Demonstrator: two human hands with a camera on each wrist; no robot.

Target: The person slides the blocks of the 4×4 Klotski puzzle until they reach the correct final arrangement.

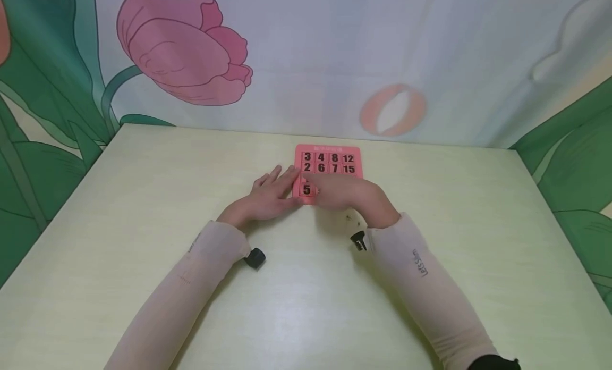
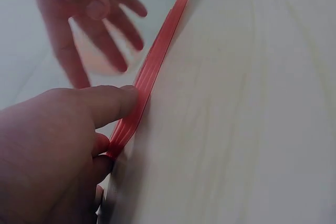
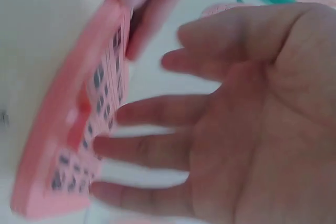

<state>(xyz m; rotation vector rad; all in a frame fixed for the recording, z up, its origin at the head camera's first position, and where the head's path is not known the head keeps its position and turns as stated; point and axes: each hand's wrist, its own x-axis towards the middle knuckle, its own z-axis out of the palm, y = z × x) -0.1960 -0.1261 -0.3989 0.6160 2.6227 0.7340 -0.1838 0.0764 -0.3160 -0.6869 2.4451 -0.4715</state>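
A red number puzzle [image 1: 330,148] is lying flat on the table [image 1: 306,306], near its far edge, toward 12 o'clock. The left hand [image 1: 271,197] is resting at the puzzle's 8 o'clock, holding the near-left corner between thumb and forefinger, its other fingers spreading apart over the table. The right hand [image 1: 341,191] is lying across the puzzle from its 4 o'clock side, fingers parting loosely and gripping nothing; whether the fingertips are touching the tiles, the blur is keeping from view.

That right hand is standing in the way of the lower numbers: the top two rows are showing, 3, 4, 8, 12 and 2, 6, 7, 15, with a 5 peeking out below. In the right wrist view a tile-free red gap [image 3: 80,124] is appearing among the numbers.

Pale sleeves [image 1: 177,301] are stretching away toward 8 and 5 o'clock, a black gadget [image 1: 255,258] poking out beneath the left cuff and another black piece [image 1: 358,241] beneath the right. Beyond the table a printed curtain [image 1: 306,56] is hanging, showing a pink flower [image 1: 186,56] toward 10 o'clock, a pink ring [image 1: 368,112] between 1 and 2, and green leaves [image 1: 583,146] at 3.
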